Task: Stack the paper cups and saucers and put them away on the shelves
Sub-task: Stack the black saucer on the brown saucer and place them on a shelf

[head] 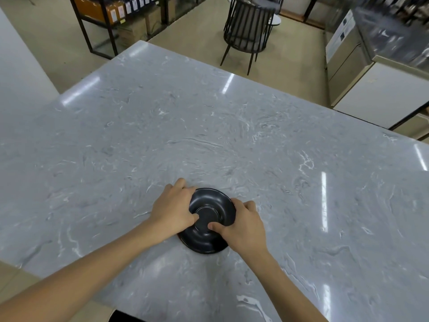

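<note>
A stack of black saucers (210, 206) sits on the grey marble table (209, 126), near its front edge. My left hand (173, 211) grips the stack's left rim, thumb resting inside the top saucer. My right hand (241, 225) holds the right rim, its thumb also pressed into the top saucer's well. The lower saucer juts out toward me beneath the hands. No paper cups are in view.
A black metal shelf unit (109, 22) with boxes and labelled packets stands at the back left. A black slatted chair (249, 31) is behind the table. White and steel cabinets (371, 84) line the right side.
</note>
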